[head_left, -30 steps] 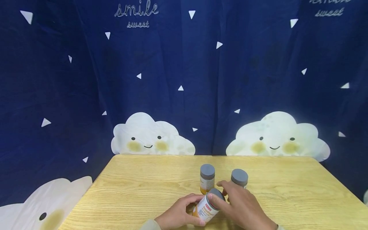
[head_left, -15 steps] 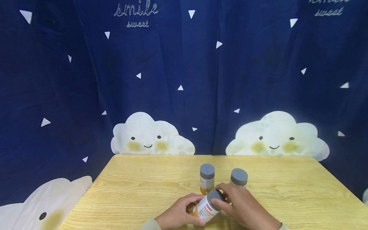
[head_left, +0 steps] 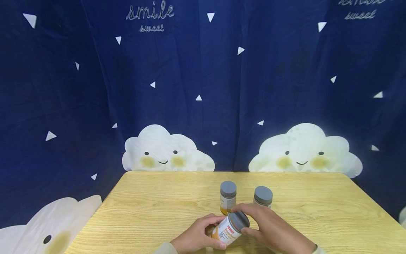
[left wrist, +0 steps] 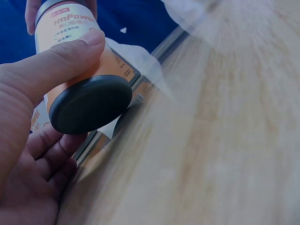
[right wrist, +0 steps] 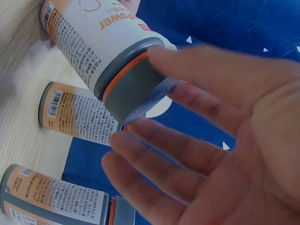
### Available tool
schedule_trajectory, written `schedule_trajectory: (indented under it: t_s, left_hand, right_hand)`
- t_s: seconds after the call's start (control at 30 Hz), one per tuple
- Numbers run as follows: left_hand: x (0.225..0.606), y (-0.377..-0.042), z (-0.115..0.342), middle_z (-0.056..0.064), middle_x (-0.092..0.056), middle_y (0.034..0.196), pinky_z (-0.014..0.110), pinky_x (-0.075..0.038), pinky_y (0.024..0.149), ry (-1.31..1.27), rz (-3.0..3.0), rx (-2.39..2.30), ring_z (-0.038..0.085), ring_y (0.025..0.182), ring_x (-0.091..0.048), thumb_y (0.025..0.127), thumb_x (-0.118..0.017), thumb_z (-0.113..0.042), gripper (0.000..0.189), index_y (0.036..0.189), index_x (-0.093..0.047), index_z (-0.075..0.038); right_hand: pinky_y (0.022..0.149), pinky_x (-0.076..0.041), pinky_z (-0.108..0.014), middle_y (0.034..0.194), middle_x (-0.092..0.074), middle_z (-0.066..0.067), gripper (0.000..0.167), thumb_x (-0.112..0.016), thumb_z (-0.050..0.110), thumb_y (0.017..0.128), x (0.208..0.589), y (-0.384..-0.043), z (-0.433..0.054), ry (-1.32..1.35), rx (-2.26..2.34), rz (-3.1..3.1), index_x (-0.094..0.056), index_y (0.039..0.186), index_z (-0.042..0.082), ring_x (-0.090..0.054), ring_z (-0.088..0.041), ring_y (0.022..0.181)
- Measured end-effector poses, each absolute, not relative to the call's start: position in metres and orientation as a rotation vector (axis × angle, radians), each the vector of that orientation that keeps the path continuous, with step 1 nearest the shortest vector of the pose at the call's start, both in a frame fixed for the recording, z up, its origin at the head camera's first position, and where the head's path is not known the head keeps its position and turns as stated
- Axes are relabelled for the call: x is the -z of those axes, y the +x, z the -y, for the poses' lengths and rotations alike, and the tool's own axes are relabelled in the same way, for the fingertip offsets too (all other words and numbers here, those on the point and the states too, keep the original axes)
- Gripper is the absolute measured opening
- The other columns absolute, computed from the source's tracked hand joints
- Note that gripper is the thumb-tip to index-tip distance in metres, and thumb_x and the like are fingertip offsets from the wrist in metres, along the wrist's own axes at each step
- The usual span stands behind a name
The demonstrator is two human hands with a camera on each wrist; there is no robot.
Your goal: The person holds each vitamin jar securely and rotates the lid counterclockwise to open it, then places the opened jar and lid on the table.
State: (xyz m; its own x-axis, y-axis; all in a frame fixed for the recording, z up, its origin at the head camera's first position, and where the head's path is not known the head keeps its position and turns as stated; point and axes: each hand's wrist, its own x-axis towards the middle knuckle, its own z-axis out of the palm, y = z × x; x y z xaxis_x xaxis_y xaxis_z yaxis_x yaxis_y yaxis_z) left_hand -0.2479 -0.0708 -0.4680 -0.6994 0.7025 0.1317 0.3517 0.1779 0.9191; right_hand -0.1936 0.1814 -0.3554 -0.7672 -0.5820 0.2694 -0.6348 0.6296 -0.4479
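A white and orange supplement bottle with a grey cap is tilted toward the right, near the table's front. My left hand grips its body; the left wrist view has the thumb across the label and the dark base facing the camera. At the cap is my right hand, thumb and index finger on opposite sides of it, while the other fingers spread loosely. An orange ring shows between cap and body in the right wrist view.
Two similar capped bottles stand upright just beyond the hands: one bottle behind the tilted one, another bottle partly hidden by my right hand. The wooden table ends at a blue curtain with cloud prints.
My right hand's fingers have shifted round the cap, with the wrist turning and moving slightly right. The left hand and the bottle's body have stayed nearly still.
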Motion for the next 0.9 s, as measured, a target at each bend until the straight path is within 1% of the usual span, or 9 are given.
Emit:
schedule_trajectory:
  t_s: [0.1,0.17,0.23,0.33,0.4,0.47,0.53,0.63,0.9]
  left_hand:
    - [0.469,-0.248,0.071,-0.008,-0.058,0.117,0.024,-0.045,0.091,1.004,-2.146,-1.531,0.009,0.106,-0.052,0.084,-0.076,-0.033,0.061,0.14,-0.05,-0.03]
    - [0.469,-0.248,0.071,-0.009,-0.057,0.118,0.024,-0.045,0.091,1.003,-2.149,-1.532,0.009,0.107,-0.052,0.084,-0.076,-0.034,0.061,0.14,-0.05,-0.03]
    - [0.469,-0.247,0.071,-0.009,-0.057,0.118,0.024,-0.044,0.091,1.002,-2.149,-1.535,0.009,0.107,-0.051,0.084,-0.076,-0.034,0.062,0.14,-0.05,-0.03]
    - [0.47,-0.247,0.071,-0.008,-0.057,0.119,0.024,-0.044,0.092,0.998,-2.142,-1.537,0.01,0.107,-0.051,0.084,-0.076,-0.034,0.062,0.14,-0.05,-0.031]
    - [0.47,-0.247,0.071,-0.008,-0.057,0.119,0.025,-0.044,0.092,0.997,-2.138,-1.538,0.01,0.108,-0.051,0.084,-0.076,-0.035,0.062,0.14,-0.05,-0.031]
    - [0.47,-0.247,0.071,-0.008,-0.057,0.119,0.025,-0.044,0.092,0.997,-2.135,-1.541,0.01,0.108,-0.051,0.084,-0.076,-0.034,0.062,0.14,-0.05,-0.031]
    - [0.47,-0.246,0.071,-0.008,-0.056,0.119,0.024,-0.044,0.093,0.995,-2.131,-1.544,0.01,0.108,-0.051,0.084,-0.076,-0.034,0.063,0.141,-0.049,-0.031]
    - [0.47,-0.246,0.071,-0.008,-0.057,0.119,0.024,-0.044,0.092,0.995,-2.13,-1.547,0.01,0.107,-0.051,0.084,-0.075,-0.033,0.062,0.141,-0.05,-0.031]
    - [0.47,-0.248,0.071,-0.01,-0.057,0.118,0.025,-0.041,0.095,1.02,-2.179,-1.501,0.008,0.107,-0.051,0.084,-0.075,-0.036,0.062,0.141,-0.049,-0.032]
  right_hand:
    - [0.083,-0.052,-0.035,0.118,-0.06,0.016,0.048,-0.075,0.033,0.084,0.354,-0.192,-0.181,0.922,-0.811,2.804,-0.056,0.128,0.031,-0.06,-0.01,0.104]
    - [0.078,-0.053,-0.034,0.113,-0.062,0.015,0.046,-0.069,0.046,0.086,0.354,-0.192,-0.179,0.814,-0.816,2.837,-0.058,0.126,0.028,-0.061,-0.011,0.098]
    - [0.07,-0.052,-0.031,0.103,-0.064,0.013,0.048,-0.063,0.056,0.086,0.353,-0.192,-0.177,0.679,-0.822,2.87,-0.062,0.121,0.023,-0.062,-0.011,0.089]
    - [0.058,-0.047,-0.026,0.086,-0.063,0.01,0.052,-0.061,0.061,0.085,0.353,-0.194,-0.174,0.542,-0.812,2.876,-0.067,0.11,0.016,-0.057,-0.007,0.071]
    - [0.053,-0.043,-0.023,0.077,-0.059,0.011,0.05,-0.061,0.062,0.084,0.354,-0.195,-0.173,0.498,-0.792,2.875,-0.069,0.103,0.016,-0.052,-0.004,0.063]
    - [0.05,-0.041,-0.023,0.072,-0.056,0.012,0.047,-0.062,0.062,0.084,0.356,-0.195,-0.174,0.5,-0.786,2.872,-0.07,0.097,0.017,-0.049,-0.002,0.058]
    - [0.05,-0.042,-0.022,0.071,-0.056,0.012,0.045,-0.061,0.061,0.084,0.357,-0.195,-0.174,0.529,-0.809,2.877,-0.07,0.094,0.018,-0.049,-0.001,0.058]
    - [0.053,-0.044,-0.022,0.077,-0.059,0.012,0.041,-0.061,0.058,0.087,0.358,-0.197,-0.176,0.635,-0.861,2.863,-0.069,0.095,0.018,-0.051,0.0,0.062]
    - [0.066,-0.052,-0.027,0.096,-0.063,0.012,0.03,-0.063,0.041,0.092,0.36,-0.2,-0.184,0.932,-0.897,2.742,-0.065,0.109,0.016,-0.058,-0.003,0.079]
